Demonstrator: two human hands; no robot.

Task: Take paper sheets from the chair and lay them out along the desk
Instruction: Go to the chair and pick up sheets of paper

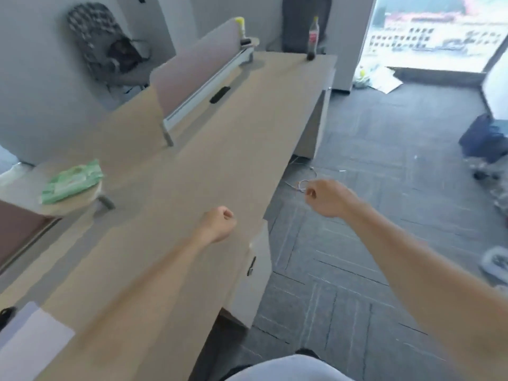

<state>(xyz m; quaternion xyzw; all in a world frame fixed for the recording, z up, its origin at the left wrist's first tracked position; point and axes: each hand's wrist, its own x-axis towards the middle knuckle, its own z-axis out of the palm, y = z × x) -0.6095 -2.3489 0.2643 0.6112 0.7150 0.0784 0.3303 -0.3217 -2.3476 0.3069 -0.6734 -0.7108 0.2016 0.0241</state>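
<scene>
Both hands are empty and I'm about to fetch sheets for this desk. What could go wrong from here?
1. The cola bottle stands upright near the far corner of the desk. A sheet slid there, or a sweeping arm, could tip it.
2. A loose wire lies on the floor right beside the desk edge. It may catch a foot while walking along.

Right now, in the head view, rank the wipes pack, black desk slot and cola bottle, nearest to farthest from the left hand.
1. Wipes pack, just left of the left hand.
2. Black desk slot, mid-desk ahead.
3. Cola bottle, far desk corner.
</scene>
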